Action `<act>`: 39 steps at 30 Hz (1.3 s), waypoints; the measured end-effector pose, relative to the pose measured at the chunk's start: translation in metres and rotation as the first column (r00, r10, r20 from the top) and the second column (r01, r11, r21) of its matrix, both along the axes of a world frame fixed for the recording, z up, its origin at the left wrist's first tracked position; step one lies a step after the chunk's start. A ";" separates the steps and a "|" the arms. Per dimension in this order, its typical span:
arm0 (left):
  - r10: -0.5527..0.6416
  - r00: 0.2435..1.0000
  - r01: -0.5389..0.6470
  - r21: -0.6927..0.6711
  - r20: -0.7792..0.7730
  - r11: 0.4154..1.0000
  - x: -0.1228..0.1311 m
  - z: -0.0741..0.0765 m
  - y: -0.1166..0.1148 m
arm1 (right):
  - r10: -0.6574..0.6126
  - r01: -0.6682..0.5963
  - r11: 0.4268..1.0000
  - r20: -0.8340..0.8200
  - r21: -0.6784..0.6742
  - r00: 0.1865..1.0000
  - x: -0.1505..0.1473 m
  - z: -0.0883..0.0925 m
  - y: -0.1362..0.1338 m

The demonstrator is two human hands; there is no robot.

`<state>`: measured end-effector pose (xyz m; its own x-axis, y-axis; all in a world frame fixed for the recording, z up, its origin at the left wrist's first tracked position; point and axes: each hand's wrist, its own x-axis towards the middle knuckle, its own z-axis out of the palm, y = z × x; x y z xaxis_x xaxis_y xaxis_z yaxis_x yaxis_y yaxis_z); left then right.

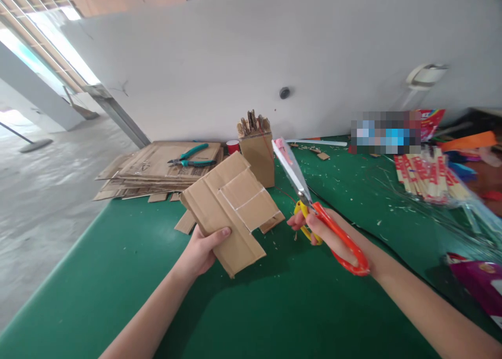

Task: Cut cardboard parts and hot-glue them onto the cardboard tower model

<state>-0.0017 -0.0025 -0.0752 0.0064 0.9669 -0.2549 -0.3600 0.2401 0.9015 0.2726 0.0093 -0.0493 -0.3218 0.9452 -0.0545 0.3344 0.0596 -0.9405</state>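
Observation:
My left hand (pixel 206 246) grips a cut piece of cardboard (pixel 231 207) by its lower left edge, thumb on top and the other fingers hidden beneath. White lines are drawn on the cardboard, and a notch is cut out of its right side. In my right hand (pixel 314 225) is a pair of scissors (pixel 301 191) with one red and one yellow handle. The blades point up and away, to the right of the cardboard and apart from it. Behind the cardboard stands an upright cardboard box (pixel 257 160) with strips sticking out of its top.
Stacked cardboard sheets (pixel 157 165) lie at the back left, with teal-handled pliers (pixel 192 157) on top. A red tape roll (pixel 232 146) is beside the box. Red-and-cream packets (pixel 421 176), clear plastic and a purple bag (pixel 476 285) are on the right. Scraps dot the green tabletop (pixel 117 265).

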 end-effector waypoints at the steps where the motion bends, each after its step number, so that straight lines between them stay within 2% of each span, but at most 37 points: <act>1: -0.032 0.999 0.032 0.001 -0.021 0.999 -0.002 0.001 0.000 | -0.036 0.034 0.999 -0.040 -0.040 0.999 -0.003 0.000 -0.001; 5: -0.166 0.983 0.167 0.007 -0.083 0.986 -0.007 0.003 -0.001 | -0.101 0.082 0.990 -0.160 -0.117 0.982 -0.016 -0.009 0.002; 9: -0.178 0.981 0.177 -0.016 -0.084 0.984 -0.007 0.004 -0.001 | -0.118 0.097 0.990 -0.230 -0.100 0.966 -0.028 -0.024 0.002; 11: -0.142 0.986 0.138 -0.046 -0.093 0.989 -0.006 0.005 0.000 | -0.103 0.090 0.994 -0.223 -0.067 0.969 -0.030 -0.027 -0.002; 13: -0.099 0.987 0.093 -0.050 -0.124 0.994 -0.006 0.007 0.002 | -0.037 0.030 0.999 -0.171 -0.040 0.985 -0.027 -0.025 -0.006; 16: 0.003 0.989 0.002 0.034 -0.147 0.999 -0.008 0.008 0.009 | 0.070 -0.070 0.998 -0.075 0.009 0.995 -0.015 -0.019 -0.008; 21: 0.250 0.964 -0.235 0.144 -0.094 0.961 -0.010 0.009 0.017 | 0.136 -0.157 0.978 0.145 0.139 0.980 0.007 -0.017 -0.003; 23: 0.320 0.947 -0.313 0.142 -0.032 0.939 -0.008 0.010 0.018 | 0.128 -0.170 0.969 0.222 0.181 0.966 0.010 -0.018 -0.002; 26: 0.380 0.922 -0.387 0.106 0.077 0.916 -0.004 0.010 0.018 | 0.052 -0.129 0.970 0.343 0.207 0.938 0.009 -0.020 -0.001; 28: 0.378 0.919 -0.387 0.068 0.108 0.920 -0.002 0.011 0.017 | 0.002 -0.100 0.973 0.424 0.209 0.906 0.009 -0.022 0.000; 31: 0.348 0.935 -0.351 0.035 0.072 0.936 -0.003 0.012 0.016 | -0.021 -0.088 0.975 0.484 0.203 0.875 0.012 -0.022 0.005; 33: 0.299 0.954 -0.298 0.062 0.000 0.953 -0.008 0.013 0.016 | 0.031 -0.111 0.985 0.490 0.134 0.871 0.019 -0.018 0.007; 36: 0.237 0.957 -0.210 0.166 -0.165 0.964 -0.020 0.019 0.018 | 0.183 -0.184 0.982 0.477 -0.046 0.859 0.032 -0.007 0.007; 39: 0.272 0.921 -0.186 0.299 -0.278 0.936 -0.031 0.030 0.021 | 0.290 -0.266 0.957 0.452 -0.118 0.843 0.046 0.002 0.005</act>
